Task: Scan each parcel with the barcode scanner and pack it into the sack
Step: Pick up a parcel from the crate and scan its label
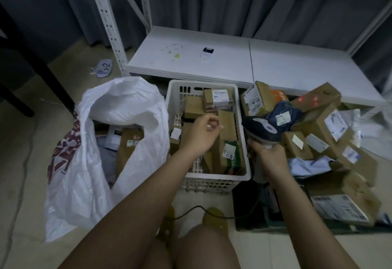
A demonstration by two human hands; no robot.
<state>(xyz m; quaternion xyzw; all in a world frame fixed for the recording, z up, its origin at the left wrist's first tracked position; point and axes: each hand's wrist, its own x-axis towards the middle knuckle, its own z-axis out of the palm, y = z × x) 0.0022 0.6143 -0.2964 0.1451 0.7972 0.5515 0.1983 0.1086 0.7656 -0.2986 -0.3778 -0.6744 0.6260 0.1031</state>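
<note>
Gripping scanner [262,129], right hand [268,157]; left hand [200,134] loosely curled, empty, above basket [244,175]; tiled floor [21,162].

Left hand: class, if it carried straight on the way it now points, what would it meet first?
Most likely the brown cardboard parcels in the white crate: the left hand hangs over them, loosely curled and holding nothing, pointing forward and slightly right. Depth is unclear.

I count one white sack [101,141] on my left, one white basket [214,177] in the middle and one barcode scanner [262,129] in my right hand [268,158]. The basket shows about nine parcels [227,125]; the heap of parcels at right [316,124] is too jumbled to count. Two hands, left hand [201,135] included.
</note>
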